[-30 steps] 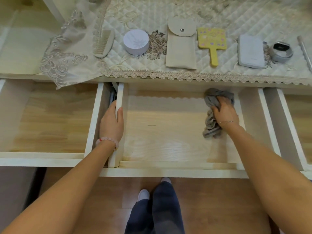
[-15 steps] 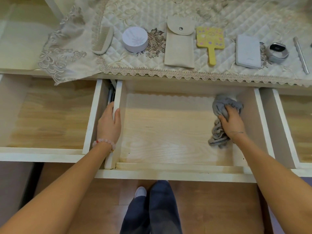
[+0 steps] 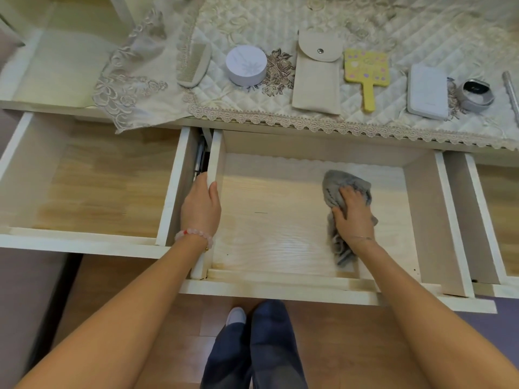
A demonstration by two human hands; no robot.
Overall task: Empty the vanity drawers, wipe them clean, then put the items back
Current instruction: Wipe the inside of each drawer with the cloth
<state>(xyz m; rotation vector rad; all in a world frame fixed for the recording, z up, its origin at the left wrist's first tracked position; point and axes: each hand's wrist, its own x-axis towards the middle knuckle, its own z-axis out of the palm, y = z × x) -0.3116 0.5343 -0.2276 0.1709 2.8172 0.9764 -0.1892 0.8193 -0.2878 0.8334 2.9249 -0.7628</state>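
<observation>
A quilted cloth [image 3: 365,23] covers the vanity top. Below it, the left drawer [image 3: 98,186], middle drawer [image 3: 280,220] and right drawer [image 3: 500,209] stand pulled out. The left hand [image 3: 200,209] clasps the middle drawer's left wall, thumb inside. The right hand [image 3: 352,214] holds a bunched grey rag [image 3: 337,183], pressing it to that drawer's floor, right of centre. A comb [image 3: 193,64], tin [image 3: 246,65], pouch [image 3: 316,74], mirror [image 3: 366,70] and case [image 3: 427,91] lie on the cloth.

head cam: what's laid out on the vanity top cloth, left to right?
comb → round white box → beige pouch → yellow hand mirror → white case → silver watch → silver stick, at the frame edge
</observation>
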